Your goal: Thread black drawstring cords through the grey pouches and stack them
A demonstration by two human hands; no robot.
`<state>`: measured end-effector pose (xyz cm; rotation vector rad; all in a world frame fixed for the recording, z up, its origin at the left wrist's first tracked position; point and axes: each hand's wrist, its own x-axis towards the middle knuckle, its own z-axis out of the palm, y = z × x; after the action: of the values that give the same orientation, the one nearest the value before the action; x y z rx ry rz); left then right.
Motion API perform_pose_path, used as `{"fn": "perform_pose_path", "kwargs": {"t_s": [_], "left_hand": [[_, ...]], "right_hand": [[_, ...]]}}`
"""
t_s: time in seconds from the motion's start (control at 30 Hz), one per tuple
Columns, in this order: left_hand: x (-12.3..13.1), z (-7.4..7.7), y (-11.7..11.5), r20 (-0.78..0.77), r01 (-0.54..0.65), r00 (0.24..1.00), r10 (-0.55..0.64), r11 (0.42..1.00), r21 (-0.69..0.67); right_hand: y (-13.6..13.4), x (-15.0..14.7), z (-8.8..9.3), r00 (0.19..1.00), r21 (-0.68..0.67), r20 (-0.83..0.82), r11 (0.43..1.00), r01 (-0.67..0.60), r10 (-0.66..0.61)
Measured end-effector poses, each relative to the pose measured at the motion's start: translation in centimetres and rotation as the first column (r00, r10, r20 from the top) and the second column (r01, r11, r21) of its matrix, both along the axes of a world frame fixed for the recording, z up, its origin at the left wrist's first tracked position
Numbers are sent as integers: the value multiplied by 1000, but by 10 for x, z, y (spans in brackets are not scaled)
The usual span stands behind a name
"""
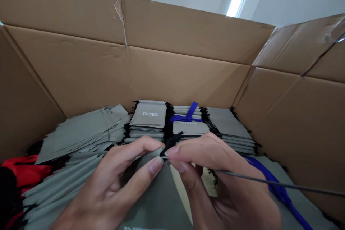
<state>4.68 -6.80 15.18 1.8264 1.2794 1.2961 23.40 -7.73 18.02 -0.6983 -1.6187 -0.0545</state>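
Note:
Inside a large cardboard box (172, 75), I hold a grey fabric pouch (159, 201) close to the camera. My left hand (113, 190) pinches the pouch's top edge between thumb and fingers. My right hand (215, 183) pinches the black drawstring (171, 142) at the pouch's mouth, beside the left fingertips. A thin black cord (283, 184) runs from the right hand off to the right edge. Both hands are closed in a pinch.
Stacks of grey pouches printed INTEX (149, 118) fill the box floor, one bundle tied with a blue ribbon (187, 116). More blue ribbon (275, 183) lies at the right. Fanned grey pouches (81, 133) and something red (21, 170) lie on the left. The box walls rise all around.

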Motion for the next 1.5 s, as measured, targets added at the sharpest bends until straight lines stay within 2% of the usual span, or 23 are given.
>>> {"fn": "perform_pose_path", "kwargs": {"t_s": [0.07,0.17,0.27,0.37,0.43,0.53,0.6,0.7,0.8,0.9,1.07,1.17,1.3,1.37,1.5], "left_hand": [[4,5,-1,-23,-28,999,28,999,17],[6,10,-1,-48,-57,997,57,998,17],[3,7,0,-40,-93,995,94,996,16],[-1,2,0,-8,-65,998,65,998,-11],[-2,2,0,24,-14,1000,15,999,-52],[-6,3,3,58,85,995,-80,993,-82],[-9,2,5,53,139,989,-135,987,-81],[-13,1,7,67,154,987,-148,984,-94],[-12,5,6,124,145,984,-131,983,-117],[-8,11,5,146,232,966,-215,966,-112],[-9,10,5,144,262,959,-245,959,-113],[-11,5,6,151,272,955,-255,956,-108],[-11,6,7,170,312,940,-294,946,-90],[-10,7,8,171,331,934,-315,941,-69],[-9,5,7,179,257,953,-246,966,-40]], "right_hand": [[-1,-3,0,997,-36,-76,999,-10,7],[-2,-8,1,981,-20,-189,999,37,-41],[-5,-12,1,963,-20,-260,998,68,-70],[-7,-10,3,935,-76,-334,993,95,-115],[-7,-7,5,942,-61,-318,994,94,-109],[-5,-2,7,970,34,-243,999,15,-6],[-6,-2,11,967,44,-253,999,-5,16],[-9,-5,18,972,45,-234,999,9,2],[-8,-8,23,985,141,-169,990,4,20],[-3,-7,24,983,220,-183,975,19,22],[-4,3,25,988,184,-142,983,-26,53],[-8,8,19,991,82,-91,993,-86,93],[-6,3,3,974,30,-225,1000,-1,8],[-4,-2,-2,968,50,-249,999,-19,31],[-4,-1,-1,962,56,-270,998,-18,32]]}}
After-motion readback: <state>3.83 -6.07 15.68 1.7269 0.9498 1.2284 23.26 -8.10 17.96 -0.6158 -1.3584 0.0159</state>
